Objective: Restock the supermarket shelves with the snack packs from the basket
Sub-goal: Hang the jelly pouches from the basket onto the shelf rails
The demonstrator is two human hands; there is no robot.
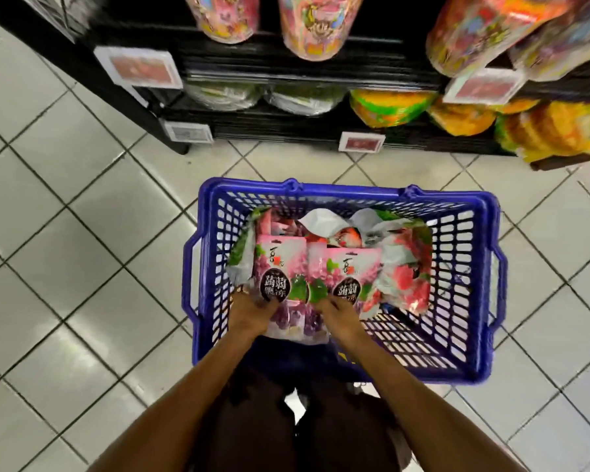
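Left hand [252, 310] pinches left pack [280, 264] at lower edge; right hand [338, 313] same on right pack [353, 267]. Both packs just ahead of hands, inside basket [464, 267]. I judge packs light, floppy, slick: grip sealed edges.

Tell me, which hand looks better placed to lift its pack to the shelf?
Probably the right hand: it grips a pink pack, as the left hand does, and the shelf lies nearer its side.

basket [457, 335] — blue lattice | snack packs [280, 267] — pink, green, black roundels | floor [82, 233] — white tiles
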